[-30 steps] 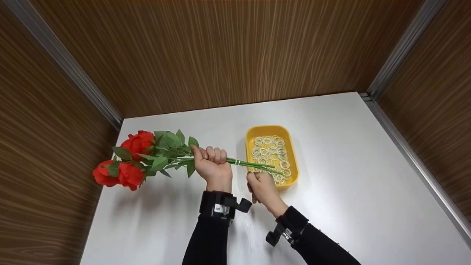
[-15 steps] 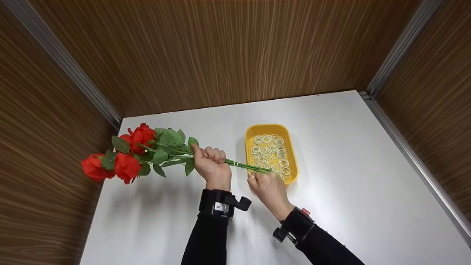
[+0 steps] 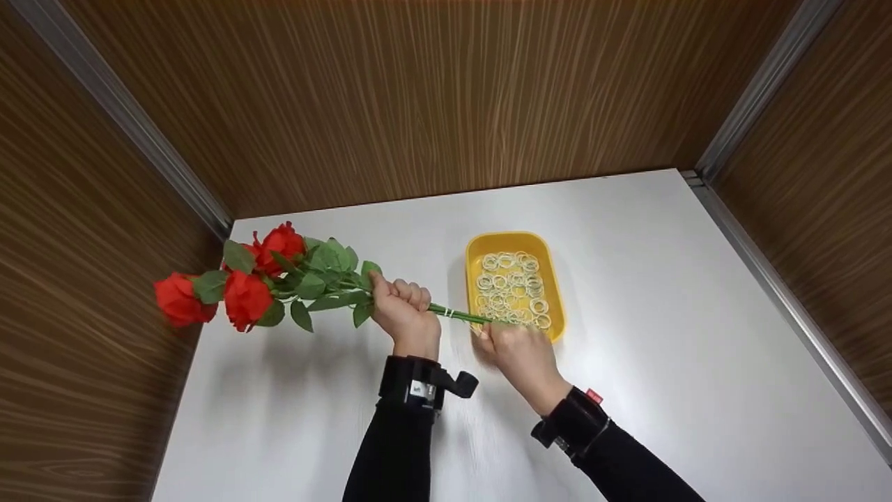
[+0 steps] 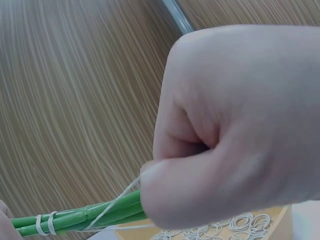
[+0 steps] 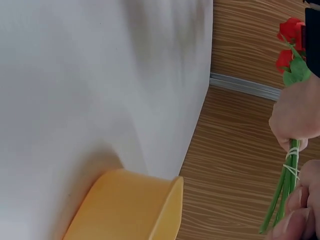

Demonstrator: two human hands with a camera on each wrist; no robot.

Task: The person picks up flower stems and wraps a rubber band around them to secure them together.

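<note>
Your left hand [image 3: 403, 310] is closed in a fist around the green stems [image 3: 460, 316] of a bunch of red roses [image 3: 237, 289], left of centre in the head view. The blooms reach out toward the left edge of the frame, over the desk [image 3: 662, 293] rim. A pale rubber band [image 3: 447, 312] is wound around the stems just right of your fist; the left wrist view shows it too [image 4: 44, 223]. Your right hand [image 3: 519, 352] pinches the stem ends with curled fingers, just below the near end of the yellow tray [image 3: 554, 279]. The tray sits at the centre of the desk and holds a heap of pale rubber bands [image 3: 512, 289].
</note>
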